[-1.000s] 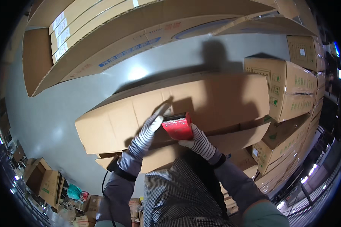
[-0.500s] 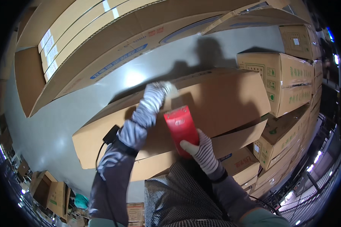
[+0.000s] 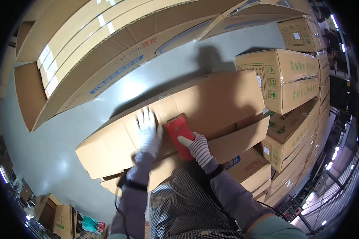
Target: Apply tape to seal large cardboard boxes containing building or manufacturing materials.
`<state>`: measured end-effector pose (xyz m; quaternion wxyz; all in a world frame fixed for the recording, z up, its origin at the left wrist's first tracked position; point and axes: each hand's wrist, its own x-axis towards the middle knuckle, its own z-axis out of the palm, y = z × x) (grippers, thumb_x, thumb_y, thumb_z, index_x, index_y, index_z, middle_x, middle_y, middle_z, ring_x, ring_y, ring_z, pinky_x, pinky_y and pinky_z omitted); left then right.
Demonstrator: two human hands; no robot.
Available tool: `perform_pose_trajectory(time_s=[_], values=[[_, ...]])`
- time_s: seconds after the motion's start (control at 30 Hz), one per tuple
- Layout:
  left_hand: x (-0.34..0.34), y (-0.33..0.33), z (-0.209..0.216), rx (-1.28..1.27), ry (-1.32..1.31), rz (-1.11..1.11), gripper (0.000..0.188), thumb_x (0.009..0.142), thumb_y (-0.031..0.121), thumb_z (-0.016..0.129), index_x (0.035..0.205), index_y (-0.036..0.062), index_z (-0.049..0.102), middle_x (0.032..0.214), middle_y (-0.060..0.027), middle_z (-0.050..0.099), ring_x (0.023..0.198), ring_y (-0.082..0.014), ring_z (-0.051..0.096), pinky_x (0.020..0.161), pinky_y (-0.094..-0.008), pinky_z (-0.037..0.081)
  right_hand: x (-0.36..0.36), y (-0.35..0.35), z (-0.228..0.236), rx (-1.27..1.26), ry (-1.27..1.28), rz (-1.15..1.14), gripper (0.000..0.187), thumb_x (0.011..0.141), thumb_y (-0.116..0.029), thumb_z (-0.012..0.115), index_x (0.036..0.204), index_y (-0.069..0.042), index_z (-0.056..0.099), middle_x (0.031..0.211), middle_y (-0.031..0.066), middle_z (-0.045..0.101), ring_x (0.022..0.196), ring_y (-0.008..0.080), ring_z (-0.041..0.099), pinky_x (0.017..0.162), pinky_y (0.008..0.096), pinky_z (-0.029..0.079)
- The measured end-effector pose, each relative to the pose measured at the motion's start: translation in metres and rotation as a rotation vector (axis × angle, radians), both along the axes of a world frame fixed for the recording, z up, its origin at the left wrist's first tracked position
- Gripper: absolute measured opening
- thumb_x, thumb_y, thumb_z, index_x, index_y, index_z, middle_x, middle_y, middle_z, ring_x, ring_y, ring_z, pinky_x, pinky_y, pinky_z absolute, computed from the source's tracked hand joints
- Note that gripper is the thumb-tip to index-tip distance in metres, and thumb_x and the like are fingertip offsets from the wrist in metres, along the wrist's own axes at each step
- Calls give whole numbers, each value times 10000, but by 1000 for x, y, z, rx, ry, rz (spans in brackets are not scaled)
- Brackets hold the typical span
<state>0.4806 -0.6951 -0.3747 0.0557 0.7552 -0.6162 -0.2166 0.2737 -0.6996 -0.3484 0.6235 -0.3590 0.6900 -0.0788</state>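
Note:
A long brown cardboard carton (image 3: 227,93) lies across in front of me. Its near flap (image 3: 243,133) stands partly raised, leaving a dark gap. My left hand (image 3: 148,129), in a striped glove and slightly blurred, reaches over the left part of the carton with fingers stretched and apart, holding nothing; whether it presses on the board I cannot tell. My right hand (image 3: 198,146), also gloved, grips a red oblong block-shaped thing (image 3: 179,131) by its near end, thumb on top. The red thing's far end is over the carton's middle; its exact kind does not show.
Beyond the grey floor (image 3: 147,75), a large open carton (image 3: 26,91) holds several flat boxes (image 3: 79,44). Stacked cartons (image 3: 297,75) rise on the right. More cartons (image 3: 249,171) lie near my right forearm. At lower left are an open box (image 3: 54,213) and a teal bag (image 3: 89,224).
My left hand has come nearer to me and left along the carton, its fingers now spread. My right hand has shifted left with the red thing. The view has shifted slightly.

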Motion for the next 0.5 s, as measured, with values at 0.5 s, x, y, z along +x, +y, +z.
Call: perform_pose_trajectory(time_s=[0.5], values=[[-19, 146, -1, 174, -166, -75, 1020, 683, 511, 795, 1483, 94, 320, 1585, -173, 219, 1434, -411, 217, 1136, -664, 141, -87, 197, 61, -172, 110, 154, 548, 789, -476, 755, 1081, -16, 688, 935, 183, 724, 894, 324, 705, 811, 413, 537]])
